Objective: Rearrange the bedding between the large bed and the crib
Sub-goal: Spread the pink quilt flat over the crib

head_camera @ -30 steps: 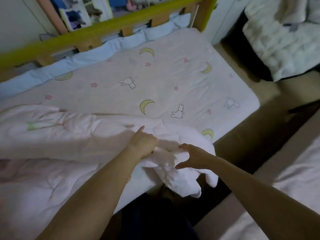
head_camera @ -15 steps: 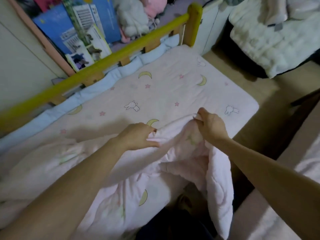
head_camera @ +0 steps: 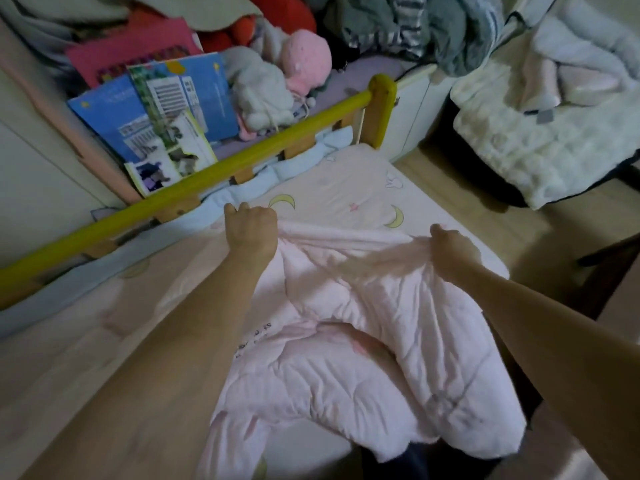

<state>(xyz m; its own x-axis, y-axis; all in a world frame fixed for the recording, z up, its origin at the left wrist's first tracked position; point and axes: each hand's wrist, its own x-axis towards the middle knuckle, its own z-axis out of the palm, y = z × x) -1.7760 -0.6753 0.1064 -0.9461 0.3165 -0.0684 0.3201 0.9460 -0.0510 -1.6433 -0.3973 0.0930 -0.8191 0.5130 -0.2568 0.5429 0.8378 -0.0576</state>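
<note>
The crib (head_camera: 204, 174), running from lower left to centre frame, holds a moon-print mattress (head_camera: 346, 199) with a pink quilt (head_camera: 363, 341) bunched across its lower-centre part. Both the left hand (head_camera: 251, 228) and the right hand (head_camera: 450, 247) have fingers curled tight, gripping the quilt's upper edge.

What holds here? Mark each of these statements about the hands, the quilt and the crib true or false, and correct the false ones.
1. Both hands grip the pink quilt. True: the left hand and the right hand each clutch its far edge.
2. The crib rail is blue. False: it is yellow.
3. The mattress sheet shows moons and rabbits. True.
4. The quilt lies flat and smooth. False: it is bunched and creased, and it hangs over the near edge.
5. Books lean behind the rail. True.
</note>
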